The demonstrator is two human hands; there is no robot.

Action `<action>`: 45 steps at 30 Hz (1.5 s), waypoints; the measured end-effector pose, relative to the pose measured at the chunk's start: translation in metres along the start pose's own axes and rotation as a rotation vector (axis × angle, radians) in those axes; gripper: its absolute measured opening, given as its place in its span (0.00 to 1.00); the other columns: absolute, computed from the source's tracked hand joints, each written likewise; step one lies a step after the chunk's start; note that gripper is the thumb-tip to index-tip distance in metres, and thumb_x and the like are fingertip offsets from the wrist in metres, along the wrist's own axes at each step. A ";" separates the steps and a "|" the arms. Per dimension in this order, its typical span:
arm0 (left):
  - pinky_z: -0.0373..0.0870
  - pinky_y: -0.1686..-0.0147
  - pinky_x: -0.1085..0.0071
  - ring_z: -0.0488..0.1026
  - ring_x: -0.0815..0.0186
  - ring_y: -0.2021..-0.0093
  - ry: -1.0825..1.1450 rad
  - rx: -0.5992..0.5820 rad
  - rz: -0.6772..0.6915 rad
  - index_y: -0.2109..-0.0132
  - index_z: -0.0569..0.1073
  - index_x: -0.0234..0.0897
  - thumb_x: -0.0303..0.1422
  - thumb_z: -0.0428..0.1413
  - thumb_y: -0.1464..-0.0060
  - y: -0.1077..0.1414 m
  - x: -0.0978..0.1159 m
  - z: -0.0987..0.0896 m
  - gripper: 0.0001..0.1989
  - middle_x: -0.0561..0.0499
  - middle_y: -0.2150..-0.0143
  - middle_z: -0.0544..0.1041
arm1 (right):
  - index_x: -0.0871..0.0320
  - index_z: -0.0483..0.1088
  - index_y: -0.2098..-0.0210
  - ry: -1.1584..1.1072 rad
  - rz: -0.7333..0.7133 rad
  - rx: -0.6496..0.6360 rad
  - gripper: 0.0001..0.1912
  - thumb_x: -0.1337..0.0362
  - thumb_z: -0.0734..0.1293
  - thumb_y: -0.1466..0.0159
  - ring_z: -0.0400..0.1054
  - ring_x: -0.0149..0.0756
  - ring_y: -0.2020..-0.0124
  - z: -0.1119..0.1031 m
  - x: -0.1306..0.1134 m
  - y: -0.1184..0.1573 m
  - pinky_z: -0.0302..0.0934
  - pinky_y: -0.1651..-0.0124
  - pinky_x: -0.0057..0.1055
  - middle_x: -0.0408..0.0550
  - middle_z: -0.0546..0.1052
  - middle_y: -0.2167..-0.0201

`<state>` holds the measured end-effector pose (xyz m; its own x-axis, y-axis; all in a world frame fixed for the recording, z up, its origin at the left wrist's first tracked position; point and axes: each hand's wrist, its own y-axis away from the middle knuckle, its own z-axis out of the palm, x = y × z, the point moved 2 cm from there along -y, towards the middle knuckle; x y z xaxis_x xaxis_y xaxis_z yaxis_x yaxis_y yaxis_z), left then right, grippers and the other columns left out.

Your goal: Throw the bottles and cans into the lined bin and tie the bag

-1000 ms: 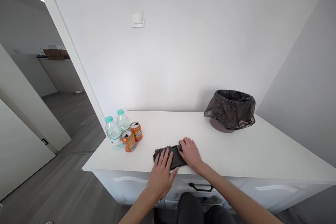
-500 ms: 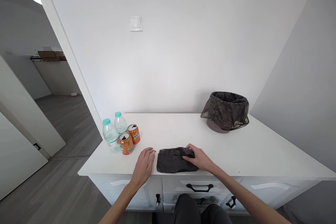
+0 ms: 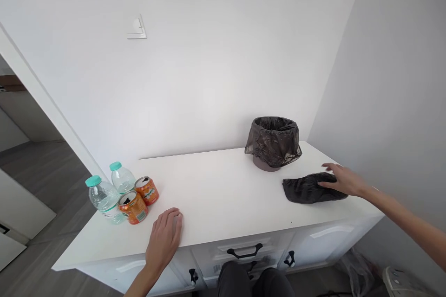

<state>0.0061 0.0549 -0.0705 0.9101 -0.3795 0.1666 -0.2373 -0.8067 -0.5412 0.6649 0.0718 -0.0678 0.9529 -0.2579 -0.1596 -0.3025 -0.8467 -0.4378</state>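
My left hand (image 3: 163, 236) lies on the front edge of the white counter, its fingers stretched out and holding nothing. Beside it are two orange drink cans, the near can (image 3: 133, 207) and the far can (image 3: 147, 190), both with opened tops. Two clear plastic bottles with teal caps, a front bottle (image 3: 106, 200) and a rear bottle (image 3: 122, 178), stand behind the cans. Over on the right, my right hand (image 3: 343, 180) is at the folded black plastic bag (image 3: 306, 189), thumb and fingers apart above it. The bag lies flat on the counter; its right end is partly covered by the hand.
A small trash bin (image 3: 273, 144) lined with a black bag stands against the wall, behind the folded bag. The white counter (image 3: 209, 195) has drawers with black handles (image 3: 245, 251) below. A grey wall (image 3: 393, 102) bounds the right side; a doorway opens at left.
My right hand has carried the folded black bag from the counter's front middle to its right end and its fingers have spread. My left hand rests near the cans. The view has turned right.
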 end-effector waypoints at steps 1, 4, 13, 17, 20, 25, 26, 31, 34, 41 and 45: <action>0.71 0.48 0.57 0.75 0.55 0.47 -0.010 0.000 0.003 0.52 0.74 0.41 0.41 0.45 0.30 -0.001 0.001 0.000 0.15 0.45 0.47 0.78 | 0.56 0.72 0.44 0.043 -0.024 -0.012 0.32 0.43 0.64 0.39 0.73 0.61 0.49 0.002 -0.005 0.004 0.67 0.49 0.52 0.64 0.77 0.46; 0.71 0.49 0.58 0.76 0.56 0.47 -0.039 -0.003 0.013 0.52 0.74 0.42 0.41 0.45 0.30 -0.003 0.003 0.000 0.15 0.46 0.47 0.79 | 0.57 0.63 0.33 0.120 -0.086 -0.002 0.34 0.43 0.56 0.31 0.56 0.63 0.31 0.016 -0.039 0.023 0.51 0.35 0.64 0.65 0.64 0.32; 0.69 0.47 0.58 0.74 0.56 0.46 -0.073 -0.045 0.019 0.51 0.73 0.43 0.40 0.44 0.30 -0.007 0.002 0.003 0.14 0.46 0.45 0.78 | 0.41 0.57 0.28 0.031 0.110 -0.244 0.40 0.32 0.47 0.31 0.41 0.73 0.27 0.073 -0.086 0.060 0.41 0.39 0.81 0.59 0.55 0.26; 0.69 0.48 0.58 0.74 0.56 0.47 -0.070 -0.054 0.013 0.50 0.73 0.43 0.40 0.44 0.30 -0.008 0.003 0.003 0.14 0.47 0.46 0.78 | 0.41 0.55 0.27 0.005 0.096 -0.257 0.38 0.34 0.47 0.30 0.41 0.71 0.26 0.077 -0.082 0.059 0.40 0.37 0.80 0.58 0.53 0.25; 0.69 0.49 0.58 0.74 0.56 0.47 -0.074 -0.048 0.012 0.50 0.73 0.43 0.40 0.44 0.30 -0.009 0.004 0.003 0.14 0.46 0.45 0.78 | 0.40 0.53 0.27 0.020 0.088 -0.268 0.38 0.35 0.47 0.30 0.40 0.69 0.25 0.082 -0.080 0.059 0.38 0.35 0.78 0.56 0.52 0.25; 0.69 0.50 0.59 0.74 0.56 0.47 -0.076 -0.026 0.026 0.51 0.73 0.43 0.39 0.45 0.31 -0.007 0.002 0.002 0.14 0.47 0.46 0.78 | 0.41 0.54 0.27 -0.027 0.106 -0.342 0.41 0.32 0.49 0.32 0.42 0.72 0.26 0.071 -0.080 0.055 0.40 0.35 0.78 0.58 0.53 0.25; 0.69 0.50 0.59 0.75 0.56 0.47 -0.074 -0.017 0.032 0.51 0.73 0.43 0.39 0.46 0.31 -0.006 0.001 0.002 0.13 0.47 0.46 0.78 | 0.43 0.54 0.27 -0.033 0.107 -0.308 0.41 0.32 0.49 0.32 0.43 0.73 0.26 0.060 -0.083 0.051 0.40 0.35 0.78 0.59 0.55 0.26; 0.69 0.50 0.59 0.75 0.55 0.48 -0.055 0.013 0.051 0.51 0.73 0.43 0.38 0.47 0.32 -0.002 -0.003 0.001 0.11 0.47 0.47 0.79 | 0.53 0.45 0.24 -0.120 -0.094 0.099 0.35 0.48 0.49 0.26 0.64 0.60 0.36 -0.033 -0.132 0.012 0.64 0.41 0.57 0.58 0.46 0.23; 0.69 0.51 0.59 0.75 0.55 0.49 -0.043 0.025 0.058 0.52 0.73 0.43 0.36 0.47 0.32 0.001 -0.005 0.000 0.10 0.47 0.48 0.79 | 0.50 0.42 0.24 -0.187 -0.217 0.060 0.34 0.51 0.50 0.26 0.75 0.49 0.54 -0.072 -0.172 -0.028 0.71 0.58 0.44 0.60 0.49 0.24; 0.70 0.52 0.58 0.76 0.55 0.51 -0.032 0.068 0.039 0.55 0.72 0.42 0.31 0.48 0.34 0.013 -0.004 -0.007 0.08 0.45 0.51 0.79 | 0.64 0.66 0.38 -0.200 -0.106 -0.026 0.28 0.52 0.57 0.28 0.73 0.52 0.52 -0.071 -0.219 -0.087 0.68 0.53 0.42 0.67 0.70 0.43; 0.69 0.52 0.57 0.75 0.55 0.52 -0.023 0.061 0.022 0.55 0.71 0.41 0.30 0.48 0.34 0.018 -0.003 -0.009 0.08 0.45 0.52 0.79 | 0.63 0.71 0.46 -0.311 -0.067 0.045 0.25 0.49 0.60 0.29 0.72 0.53 0.52 -0.073 -0.236 -0.071 0.67 0.53 0.42 0.65 0.72 0.49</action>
<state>-0.0039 0.0377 -0.0731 0.9127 -0.3855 0.1359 -0.2364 -0.7690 -0.5940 0.4628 0.1587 0.0657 0.9203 -0.0416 -0.3889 -0.2465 -0.8336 -0.4944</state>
